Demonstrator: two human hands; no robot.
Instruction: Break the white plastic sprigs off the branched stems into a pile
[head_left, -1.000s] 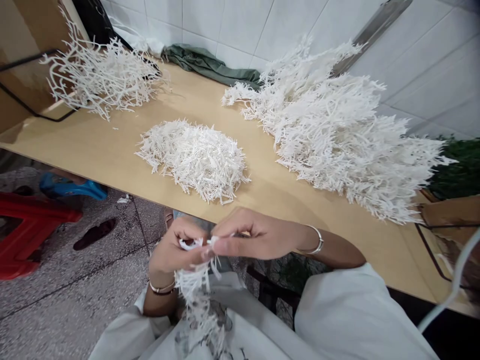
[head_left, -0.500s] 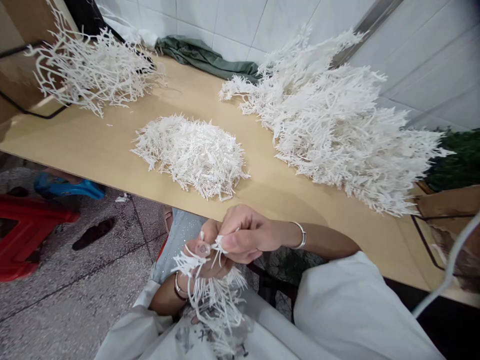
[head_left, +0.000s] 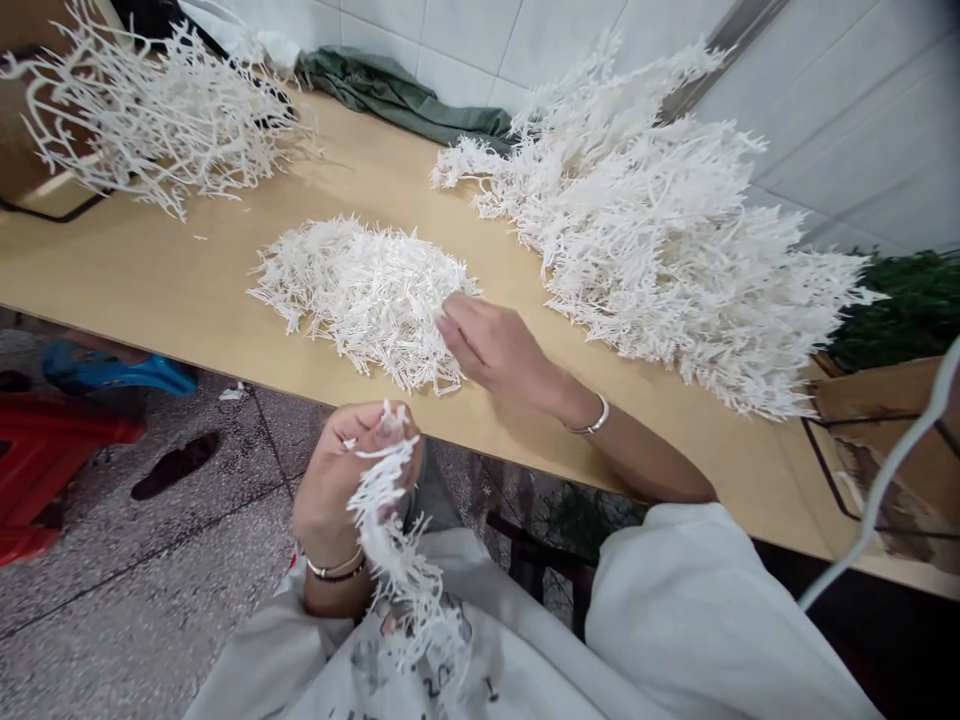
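My left hand (head_left: pixel 352 465) is closed around the upper end of a white branched strand (head_left: pixel 397 545), which hangs down over my shirt. My right hand (head_left: pixel 499 350) reaches over the table, its fingertips pressed together at the right edge of a pile of short white pieces (head_left: pixel 360 295); whether anything is between them is hidden. A large heap of feathery white branches (head_left: pixel 660 230) lies to the right. Bare, thicker white stems (head_left: pixel 165 115) are heaped at the far left.
The tan table (head_left: pixel 187 290) runs across the view. Dark green cloth (head_left: pixel 405 95) lies by the tiled wall. At the right are a cardboard box (head_left: pixel 885 390), green foliage (head_left: pixel 900 305) and a pale cable (head_left: pixel 885 510). Red (head_left: pixel 60 450) and blue (head_left: pixel 120 368) plastic items stand at left.
My right hand has moved from beside my left hand up and forward to the pile. My left hand has shifted left with the strand. The view has shifted slightly.
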